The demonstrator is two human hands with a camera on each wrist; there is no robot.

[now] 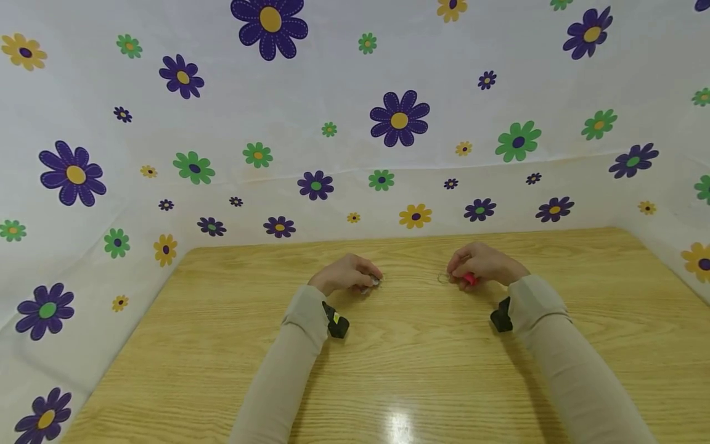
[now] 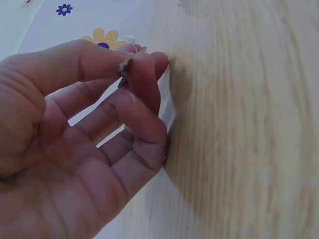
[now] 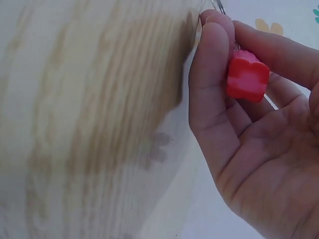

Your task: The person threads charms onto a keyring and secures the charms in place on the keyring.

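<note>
In the head view my left hand (image 1: 348, 273) pinches a small silvery key (image 1: 375, 282) just above the table. The left wrist view shows the jagged edge of the key (image 2: 124, 69) between thumb and fingertips; the rest is mostly hidden. To the right, my right hand (image 1: 484, 263) holds a keychain by its thin metal ring (image 1: 443, 278), which pokes out toward the left. A red and pink charm (image 3: 248, 77) on the keychain hangs beside the fingers in the right wrist view. The two hands are apart, with bare wood between them.
Both hands are over the far half of a wood-grain table (image 1: 410, 345). A white cloth printed with flowers (image 1: 344, 80) rises behind the table and along both sides. A black wrist camera (image 1: 336, 322) is strapped at the left cuff, another (image 1: 501, 316) at the right.
</note>
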